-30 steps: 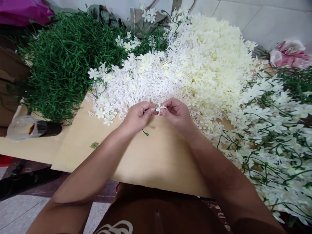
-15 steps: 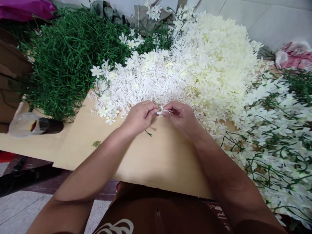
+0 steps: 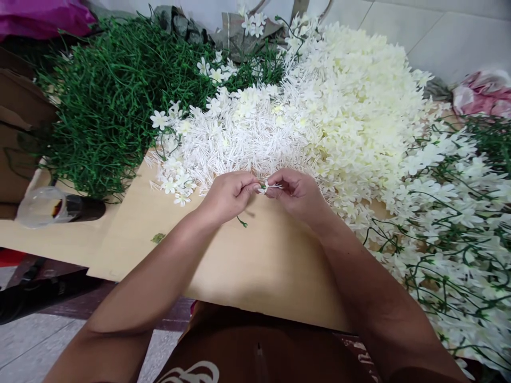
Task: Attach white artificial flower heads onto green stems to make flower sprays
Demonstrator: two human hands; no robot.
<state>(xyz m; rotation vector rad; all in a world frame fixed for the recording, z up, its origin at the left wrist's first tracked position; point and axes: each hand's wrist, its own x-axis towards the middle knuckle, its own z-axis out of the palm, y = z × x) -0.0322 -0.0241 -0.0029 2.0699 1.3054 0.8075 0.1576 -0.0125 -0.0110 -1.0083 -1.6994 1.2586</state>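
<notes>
My left hand (image 3: pixel 227 196) is closed in a pinch on a thin green stem (image 3: pixel 240 221) whose end pokes out below the fist. My right hand (image 3: pixel 297 192) is closed on a small white artificial flower (image 3: pixel 266 186) held between the two hands, fingertips nearly touching. Both hands hover just above a tan board (image 3: pixel 255 255), right in front of a heap of white plastic flower parts (image 3: pixel 239 138).
A mound of green plastic stems (image 3: pixel 107 101) lies at the back left. Cream petals (image 3: pixel 359 96) pile at the back centre, and finished white-flowered green sprigs (image 3: pixel 451 213) spread along the right. A clear-capped dark bottle (image 3: pixel 56 208) lies on its side at the left edge.
The hands have stayed together on the flower; the right fingers have shifted slightly on it. The camera view has drifted a little downward.
</notes>
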